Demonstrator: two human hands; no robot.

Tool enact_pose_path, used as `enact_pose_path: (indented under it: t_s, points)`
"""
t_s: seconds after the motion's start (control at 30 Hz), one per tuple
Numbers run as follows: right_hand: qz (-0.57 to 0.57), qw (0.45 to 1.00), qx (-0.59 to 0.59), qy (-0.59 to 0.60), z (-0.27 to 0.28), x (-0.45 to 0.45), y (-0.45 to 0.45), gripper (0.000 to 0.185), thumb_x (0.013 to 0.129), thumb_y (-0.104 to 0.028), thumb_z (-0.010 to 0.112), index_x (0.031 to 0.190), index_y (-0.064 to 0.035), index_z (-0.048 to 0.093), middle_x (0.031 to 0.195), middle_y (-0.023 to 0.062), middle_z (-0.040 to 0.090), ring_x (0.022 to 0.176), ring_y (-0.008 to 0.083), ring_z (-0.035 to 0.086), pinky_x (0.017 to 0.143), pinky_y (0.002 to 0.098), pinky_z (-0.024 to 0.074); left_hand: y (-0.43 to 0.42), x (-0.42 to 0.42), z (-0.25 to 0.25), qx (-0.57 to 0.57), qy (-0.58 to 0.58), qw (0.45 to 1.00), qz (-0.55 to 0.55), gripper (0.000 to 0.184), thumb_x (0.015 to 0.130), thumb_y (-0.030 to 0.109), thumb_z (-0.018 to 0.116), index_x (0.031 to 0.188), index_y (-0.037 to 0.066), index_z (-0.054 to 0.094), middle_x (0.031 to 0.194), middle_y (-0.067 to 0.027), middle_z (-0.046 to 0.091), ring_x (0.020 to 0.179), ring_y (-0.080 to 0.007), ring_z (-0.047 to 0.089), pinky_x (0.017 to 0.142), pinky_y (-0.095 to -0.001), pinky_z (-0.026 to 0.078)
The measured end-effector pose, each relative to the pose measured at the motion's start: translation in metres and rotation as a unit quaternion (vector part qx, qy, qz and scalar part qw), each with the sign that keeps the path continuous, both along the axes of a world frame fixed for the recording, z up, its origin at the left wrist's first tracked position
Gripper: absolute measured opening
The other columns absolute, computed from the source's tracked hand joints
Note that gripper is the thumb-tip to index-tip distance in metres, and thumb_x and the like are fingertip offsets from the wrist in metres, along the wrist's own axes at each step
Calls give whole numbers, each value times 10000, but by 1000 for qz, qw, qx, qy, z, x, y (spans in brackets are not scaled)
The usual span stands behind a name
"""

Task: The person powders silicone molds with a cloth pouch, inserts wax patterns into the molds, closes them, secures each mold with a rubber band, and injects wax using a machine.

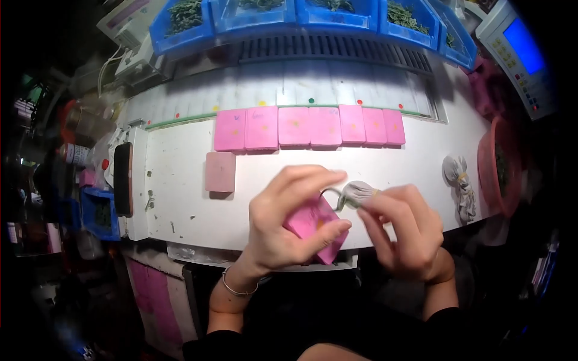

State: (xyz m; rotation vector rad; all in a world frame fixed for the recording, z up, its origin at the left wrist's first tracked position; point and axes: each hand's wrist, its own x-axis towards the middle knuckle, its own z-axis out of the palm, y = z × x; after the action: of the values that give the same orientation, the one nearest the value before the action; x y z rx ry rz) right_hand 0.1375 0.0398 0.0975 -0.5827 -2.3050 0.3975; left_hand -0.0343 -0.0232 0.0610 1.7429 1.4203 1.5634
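Note:
Near the front edge of the white table, my left hand is wrapped round a pink block that looks like a rubber mould. The block is tilted, and my fingers cover part of it. To its right, my right hand has thumb and fingertips pinched together at a thin, dark greenish curved piece. That piece loops above the block's upper right corner; its exact kind is unclear. Just behind my fingertips lies a tied grey cloth bundle, partly hidden by my right hand.
A row of pink blocks lies across the table, with a paler block in front. Blue bins of greenish pieces stand behind. At right are another cloth bundle, a pink basin and a machine with a blue screen. A phone stands left.

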Motion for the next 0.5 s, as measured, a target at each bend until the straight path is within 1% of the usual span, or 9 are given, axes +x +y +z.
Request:
enact_pose_path:
  t_s: [0.03, 0.07, 0.13, 0.17, 0.3, 0.37, 0.5]
  points:
    - [18, 999, 35, 10, 4, 1, -1, 226, 653, 26, 694, 855, 47, 595, 678, 118, 546, 540, 215, 558, 434, 286, 438, -2, 7, 6, -4, -24, 1000, -8, 399, 669, 61, 742, 1053, 15, 646, 962, -109, 601, 741, -153, 594, 651, -262, 496]
    - [15, 999, 33, 9, 5, 2, -3, 226, 653, 26, 694, 855, 47, 595, 678, 118, 546, 540, 215, 558, 434, 286, 438, -3, 10, 7, -6, -26, 1000, -11, 399, 669, 61, 742, 1053, 15, 646, 962, -109, 601, 741, -153, 594, 651, -262, 496]
    - [41, 995, 48, 77, 6, 3, -6, 255, 626, 12, 696, 858, 60, 603, 665, 103, 545, 527, 194, 551, 419, 260, 435, -5, 13, 8, -14, -30, 999, -14, 349, 691, 106, 717, 1004, -33, 651, 955, -150, 606, 826, -197, 597, 690, -268, 491]
    - [43, 993, 52, 94, 6, 2, -7, 268, 611, -7, 695, 852, 71, 606, 656, 100, 549, 521, 178, 553, 409, 241, 430, -5, 14, 10, -13, -35, 999, -15, 321, 693, 66, 684, 993, -45, 653, 932, -156, 611, 812, -203, 601, 681, -271, 494]
    - [54, 990, 59, 120, 6, 3, -9, 283, 605, -13, 694, 860, 73, 605, 661, 98, 552, 519, 172, 551, 407, 236, 425, -3, 16, 9, 7, -41, 999, -34, 315, 696, 38, 653, 996, -58, 644, 912, -159, 613, 785, -201, 607, 670, -273, 498]
    - [47, 997, -18, 52, 13, 8, -15, 326, 694, 34, 723, 961, -15, 542, 781, 104, 562, 609, 213, 590, 520, 285, 487, -3, 18, 7, 16, -62, 997, -38, 322, 700, 26, 637, 1009, -68, 635, 897, -162, 613, 763, -197, 611, 653, -268, 496]
    - [46, 997, -19, 62, 10, 8, -15, 325, 694, 35, 722, 960, -11, 541, 775, 106, 556, 609, 218, 591, 516, 289, 486, -5, 19, 8, 6, -67, 997, -34, 314, 706, 19, 634, 1008, -69, 627, 893, -162, 611, 762, -194, 612, 650, -260, 491]
